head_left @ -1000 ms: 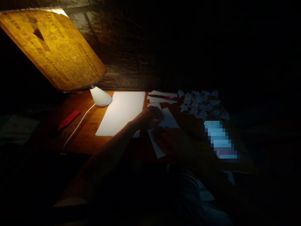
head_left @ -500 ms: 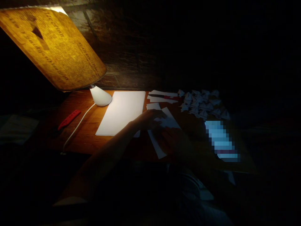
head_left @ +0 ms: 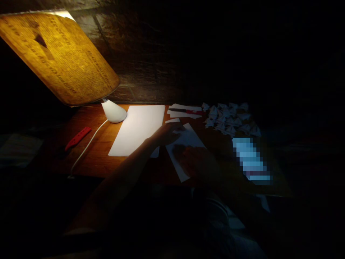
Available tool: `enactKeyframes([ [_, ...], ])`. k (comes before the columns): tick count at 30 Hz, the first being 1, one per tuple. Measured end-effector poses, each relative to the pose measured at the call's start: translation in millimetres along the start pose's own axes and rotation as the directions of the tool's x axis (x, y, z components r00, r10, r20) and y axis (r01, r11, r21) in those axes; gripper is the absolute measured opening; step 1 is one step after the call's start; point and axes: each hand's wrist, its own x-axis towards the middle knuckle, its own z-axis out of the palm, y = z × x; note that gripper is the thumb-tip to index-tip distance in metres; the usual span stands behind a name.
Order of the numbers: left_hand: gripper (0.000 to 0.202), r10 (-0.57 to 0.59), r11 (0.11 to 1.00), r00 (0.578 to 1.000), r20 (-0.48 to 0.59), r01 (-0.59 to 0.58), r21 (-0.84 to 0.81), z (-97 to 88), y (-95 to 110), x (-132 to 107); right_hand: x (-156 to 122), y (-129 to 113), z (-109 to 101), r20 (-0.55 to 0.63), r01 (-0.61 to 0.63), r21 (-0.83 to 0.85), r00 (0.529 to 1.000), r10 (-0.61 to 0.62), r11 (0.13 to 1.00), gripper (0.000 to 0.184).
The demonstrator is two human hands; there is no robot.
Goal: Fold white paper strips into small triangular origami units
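On a dim wooden table (head_left: 99, 158) lies a narrow white paper strip (head_left: 190, 138), angled toward me. My left hand (head_left: 167, 133) reaches in from the lower left, its fingers curled and pinching the strip's far end. Just to the right, my right hand (head_left: 195, 162) rests over the middle of the strip in deep shadow, and its fingers are too dark to make out. Left of both hands lies a large white sheet (head_left: 137, 129).
A lamp with a white base (head_left: 113, 111), yellow printed shade (head_left: 59, 57) and white cord (head_left: 88, 144) stands at the back left. A red tool (head_left: 78, 137) lies left. Several folded paper pieces (head_left: 229, 117) are heaped back right, beside paper scraps with a red-and-black pen-like tool (head_left: 185, 111). A glowing screen (head_left: 250, 160) lies right.
My left hand has shifted slightly left and back along the strip's far end, and more of the strip now shows. The right hand has stayed on the strip.
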Motion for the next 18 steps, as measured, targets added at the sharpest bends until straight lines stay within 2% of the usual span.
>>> enactKeyframes([
  [8,0.039,0.001,0.998,0.999,-0.040,0.001,0.064,-1.6,-7.6,3.6,-0.8,-0.3,-2.3,0.101,-0.019,0.039,0.995,0.015,0.999,0.012],
  [14,0.051,-0.022,0.986,0.999,-0.041,0.029,0.166,1.6,-17.0,5.0,-0.1,-1.7,-2.6,0.080,-0.026,0.012,0.996,0.025,1.000,0.014],
  [18,0.054,-0.046,0.973,0.998,-0.034,0.053,0.226,2.3,-12.5,5.3,0.2,-2.6,-3.7,0.074,-0.022,0.000,0.997,0.022,1.000,0.011],
])
